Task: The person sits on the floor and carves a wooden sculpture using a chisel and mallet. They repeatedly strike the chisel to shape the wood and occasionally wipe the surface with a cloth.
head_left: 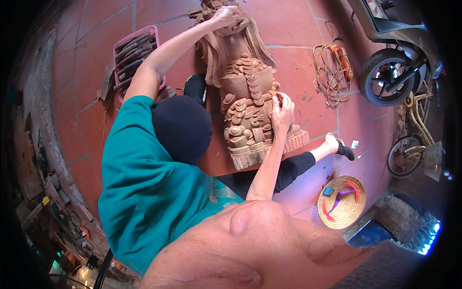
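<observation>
A large reddish-brown wood carving (pixel 246 82) lies lengthwise before me, with draped folds, heaps of coin-like discs and a rough-cut base at its near end. At its far part my left hand (pixel 228 17) is closed with curled fingers against the wood. Whatever those fingers hold is too small to make out. Lower down, my right hand (pixel 283 115) is bent over the right edge of the carving, thumb and fingers pinched on the wood beside the coin pile.
Left of the carving, a pink basket (pixel 155 32) holds several carving tools (pixel 134 53). A coiled cord (pixel 327 79) with an orange power strip lies right. Beyond are a motorbike wheel (pixel 389 77) and a bicycle wheel (pixel 405 155). A woven conical hat (pixel 353 209) rests near my foot (pixel 332 143).
</observation>
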A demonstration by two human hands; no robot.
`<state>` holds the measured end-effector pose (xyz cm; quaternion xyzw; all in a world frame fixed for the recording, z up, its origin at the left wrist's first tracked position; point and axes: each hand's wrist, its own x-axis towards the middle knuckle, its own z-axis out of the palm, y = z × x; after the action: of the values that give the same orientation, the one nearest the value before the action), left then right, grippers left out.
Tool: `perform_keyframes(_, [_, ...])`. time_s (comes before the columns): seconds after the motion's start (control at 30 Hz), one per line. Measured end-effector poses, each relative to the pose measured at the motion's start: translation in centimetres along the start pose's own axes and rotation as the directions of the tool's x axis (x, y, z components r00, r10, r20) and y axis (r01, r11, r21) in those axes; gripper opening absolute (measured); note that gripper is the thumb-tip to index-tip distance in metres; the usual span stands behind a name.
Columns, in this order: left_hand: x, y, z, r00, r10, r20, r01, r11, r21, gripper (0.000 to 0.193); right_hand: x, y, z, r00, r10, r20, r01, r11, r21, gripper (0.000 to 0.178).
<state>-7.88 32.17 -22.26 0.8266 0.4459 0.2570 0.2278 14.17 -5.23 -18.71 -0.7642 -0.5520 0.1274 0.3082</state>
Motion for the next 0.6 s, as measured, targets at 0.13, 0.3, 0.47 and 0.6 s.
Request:
perform_keyframes(0.13, [-0.1,0.0,0.2,0.999,-0.034,-0.035,0.036,0.998,0.056,0.024,0.3,-0.4,0.3,0.999,-0.039,-0.025,0.039,0.999,-0.013,0.025])
perform_keyframes(0.3, [-0.1,0.7,1.5,0.986,0.146,-0.08,-0.138,0.985,0.103,0.019,0.2,-0.7,0.2,0.999,-0.035,-0.02,0.035,0.999,-0.007,0.026])
perform_keyframes(0.47, [-0.4,1.1,1.5,0.967,0.23,-0.108,-0.204,0.956,0.211,0.015,0.2,-0.3,0.3,0.999,-0.034,-0.025,0.034,0.999,-0.005,0.026])
perform_keyframes(0.6, [-1.1,2.6,0.9,0.97,0.241,0.043,-0.245,0.949,0.198,0.015,-0.1,0.3,0.2,0.998,-0.048,-0.041,0.046,0.998,-0.048,0.025])
